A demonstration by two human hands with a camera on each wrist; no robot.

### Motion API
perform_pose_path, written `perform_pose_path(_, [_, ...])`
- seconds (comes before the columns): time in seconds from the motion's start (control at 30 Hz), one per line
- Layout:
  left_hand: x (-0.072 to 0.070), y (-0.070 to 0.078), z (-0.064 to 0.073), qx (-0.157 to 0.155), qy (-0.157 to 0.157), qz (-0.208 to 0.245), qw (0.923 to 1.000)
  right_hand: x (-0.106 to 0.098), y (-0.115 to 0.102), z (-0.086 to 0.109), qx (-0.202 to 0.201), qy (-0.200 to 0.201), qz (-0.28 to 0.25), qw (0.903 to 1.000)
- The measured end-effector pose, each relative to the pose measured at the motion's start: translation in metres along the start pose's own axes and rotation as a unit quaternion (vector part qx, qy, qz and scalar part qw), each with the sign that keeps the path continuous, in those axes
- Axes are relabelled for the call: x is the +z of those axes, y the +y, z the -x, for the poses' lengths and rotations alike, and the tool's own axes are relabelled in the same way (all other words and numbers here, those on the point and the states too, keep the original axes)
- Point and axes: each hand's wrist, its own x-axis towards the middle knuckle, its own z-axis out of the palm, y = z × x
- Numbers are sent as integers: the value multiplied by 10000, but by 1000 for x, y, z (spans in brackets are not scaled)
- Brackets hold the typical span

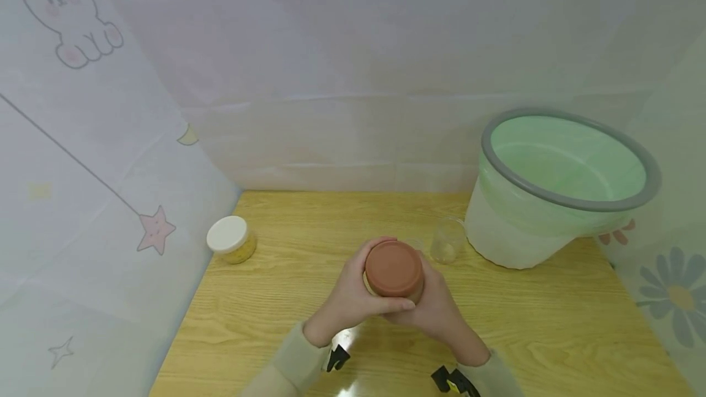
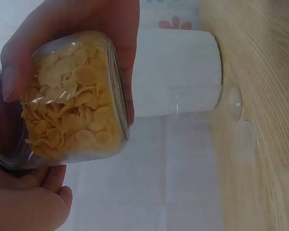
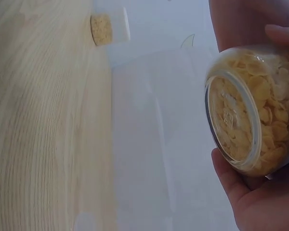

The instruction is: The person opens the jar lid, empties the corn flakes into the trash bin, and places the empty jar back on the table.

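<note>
Both hands hold a clear jar (image 2: 72, 101) full of corn flakes, topped by a reddish-brown lid (image 1: 394, 268). The left hand (image 1: 353, 290) grips it from the left, its thumb across the near side below the lid. From the right, the right hand (image 1: 436, 308) wraps the jar's side. In the right wrist view the jar's round glass base (image 3: 233, 118) shows, raised off the table and tilted. Beyond the hands a clear glass cup (image 1: 448, 241) stands on the table, and a small clear piece (image 2: 246, 139) lies beside it.
A large green and white bucket (image 1: 524, 225) with a grey rim stands at the back right. At the left edge of the wooden table (image 1: 265, 311) sits a white-lidded tub (image 1: 231, 239) with yellow contents. Printed cloth (image 1: 331, 109) hangs behind and at both sides.
</note>
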Motion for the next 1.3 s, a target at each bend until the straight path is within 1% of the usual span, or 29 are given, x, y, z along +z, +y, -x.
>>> perform_pose_path(0.1, [0,-1,1,-67,-13,-41,10000,-3,1,-1,-92,-9,155,9998])
perform_pose_path(0.2, [-2,-2,3,-190,-10,-159,9997,-7,0,-1,-11,17,154,9999])
perform_pose_path(0.3, [-4,-4,5,-186,29,-342,9992,-11,0,0,105,126,163,9997])
perform_pose_path(0.47, [-8,-8,8,62,155,-545,9984,-18,3,0,394,232,242,9987])
perform_pose_path(0.63, [-11,-9,9,308,417,-732,9960,-21,2,-1,505,287,261,9980])
perform_pose_path(0.7, [-12,-9,9,331,474,-704,9958,-21,1,-1,434,283,170,9985])
perform_pose_path(0.77, [-13,-8,9,286,469,-642,9964,-19,0,-1,362,239,74,9990])
perform_pose_path(0.83, [-13,-8,9,170,411,-585,9973,-17,-2,-1,244,209,7,9995])
perform_pose_path(0.93, [-12,-6,8,-54,267,-533,9982,-13,-3,0,236,143,-33,9996])
perform_pose_path(1.03, [-8,-4,6,-35,147,-386,9991,-8,-3,1,264,76,-43,9996])
perform_pose_path(1.13, [-3,-2,4,4,98,-181,9998,-4,-2,1,177,33,-46,9998])
perform_pose_path(1.2, [-1,-1,3,-64,103,-69,9999,-3,-2,1,119,32,-8,9999])
perform_pose_path(1.3, [0,0,4,-154,149,-58,9998,-1,-3,0,30,54,43,10000])
